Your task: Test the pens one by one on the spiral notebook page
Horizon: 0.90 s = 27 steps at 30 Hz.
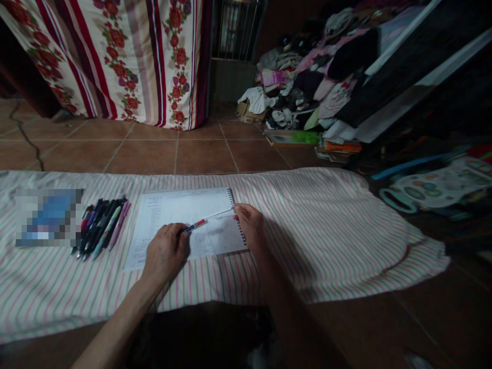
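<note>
Left hand [165, 251] and right hand [249, 223]: both bare, fingers [172, 229] uncovered. Left forearm [119, 318], right forearm [288, 307]: bare down to near edge, slim, narrowing at wrists. Right one's in heavier shadow. Nail detail too small to read.

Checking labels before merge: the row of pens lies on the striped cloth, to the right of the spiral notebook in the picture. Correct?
Wrong side: in the head view, the pens lie left of the spiral notebook, on the striped cloth.
</note>
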Available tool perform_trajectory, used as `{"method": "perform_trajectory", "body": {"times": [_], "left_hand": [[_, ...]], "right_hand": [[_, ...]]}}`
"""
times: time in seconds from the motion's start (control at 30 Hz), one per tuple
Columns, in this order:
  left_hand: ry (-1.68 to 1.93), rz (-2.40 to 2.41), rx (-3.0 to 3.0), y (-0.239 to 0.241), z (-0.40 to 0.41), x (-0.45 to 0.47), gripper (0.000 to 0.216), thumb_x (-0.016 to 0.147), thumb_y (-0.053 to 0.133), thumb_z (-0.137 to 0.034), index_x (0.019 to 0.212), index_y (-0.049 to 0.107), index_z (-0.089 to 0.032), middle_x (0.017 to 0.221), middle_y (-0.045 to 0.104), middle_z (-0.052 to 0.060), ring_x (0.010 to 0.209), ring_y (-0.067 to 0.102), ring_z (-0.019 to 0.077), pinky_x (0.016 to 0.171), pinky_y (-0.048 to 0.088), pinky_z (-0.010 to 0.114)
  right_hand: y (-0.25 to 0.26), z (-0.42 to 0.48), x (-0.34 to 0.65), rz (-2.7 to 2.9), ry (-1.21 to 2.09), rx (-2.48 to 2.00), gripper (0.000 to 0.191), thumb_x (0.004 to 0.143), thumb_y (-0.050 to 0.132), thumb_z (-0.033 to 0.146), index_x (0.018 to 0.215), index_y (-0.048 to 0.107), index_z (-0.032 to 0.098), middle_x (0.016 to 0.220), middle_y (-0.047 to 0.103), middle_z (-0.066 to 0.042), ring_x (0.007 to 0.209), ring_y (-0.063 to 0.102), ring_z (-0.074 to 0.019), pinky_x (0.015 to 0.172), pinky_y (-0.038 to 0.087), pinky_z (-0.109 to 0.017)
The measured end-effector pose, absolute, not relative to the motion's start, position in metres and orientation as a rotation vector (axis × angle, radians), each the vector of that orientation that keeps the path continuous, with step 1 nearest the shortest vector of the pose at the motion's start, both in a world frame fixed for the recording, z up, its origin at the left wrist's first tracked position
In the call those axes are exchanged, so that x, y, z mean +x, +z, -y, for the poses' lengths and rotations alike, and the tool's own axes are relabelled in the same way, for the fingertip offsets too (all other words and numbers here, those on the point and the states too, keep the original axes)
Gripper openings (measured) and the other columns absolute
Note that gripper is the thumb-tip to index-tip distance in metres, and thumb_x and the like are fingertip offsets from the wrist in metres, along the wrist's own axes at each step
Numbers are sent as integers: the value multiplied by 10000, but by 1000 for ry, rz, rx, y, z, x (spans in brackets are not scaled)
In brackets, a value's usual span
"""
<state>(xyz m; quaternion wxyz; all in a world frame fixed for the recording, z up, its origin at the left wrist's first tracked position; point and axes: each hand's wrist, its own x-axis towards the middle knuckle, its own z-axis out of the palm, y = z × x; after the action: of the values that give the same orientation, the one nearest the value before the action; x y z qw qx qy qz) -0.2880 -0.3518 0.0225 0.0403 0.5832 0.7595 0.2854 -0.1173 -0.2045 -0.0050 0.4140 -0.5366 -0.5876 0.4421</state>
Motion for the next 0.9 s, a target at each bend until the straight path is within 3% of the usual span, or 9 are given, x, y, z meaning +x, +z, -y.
{"method": "perform_trajectory", "body": {"times": [0.53, 0.8, 0.9], "left_hand": [[873, -2339, 1737, 19, 349, -289, 309, 857, 370, -327, 938, 613, -154, 859, 660, 93, 824, 597, 239, 732, 481, 370], [947, -2286, 1776, 18, 349, -288, 292, 870, 381, -332, 949, 620, -185, 872, 664, 70, 834, 601, 218, 749, 481, 352], [976, -2253, 1782, 18, 349, -286, 299, 874, 381, -332, 971, 624, -188, 892, 666, 69, 846, 599, 215, 758, 480, 352]], "right_hand": [[-1, 205, -117, 1453, 1065, -1337, 430, 740, 518, 401, 1052, 609, 120, 900, 683, -121, 642, 649, -178, 560, 484, -278], [13, 227, -128, 1704, 1163, -1050, 249, 797, 493, 330, 912, 653, 178, 770, 696, -48, 614, 630, -140, 586, 492, -254], [15, 236, -132, 1830, 1131, -992, 217, 789, 539, 328, 916, 667, 209, 812, 700, -43, 679, 645, -152, 610, 505, -262]]}}
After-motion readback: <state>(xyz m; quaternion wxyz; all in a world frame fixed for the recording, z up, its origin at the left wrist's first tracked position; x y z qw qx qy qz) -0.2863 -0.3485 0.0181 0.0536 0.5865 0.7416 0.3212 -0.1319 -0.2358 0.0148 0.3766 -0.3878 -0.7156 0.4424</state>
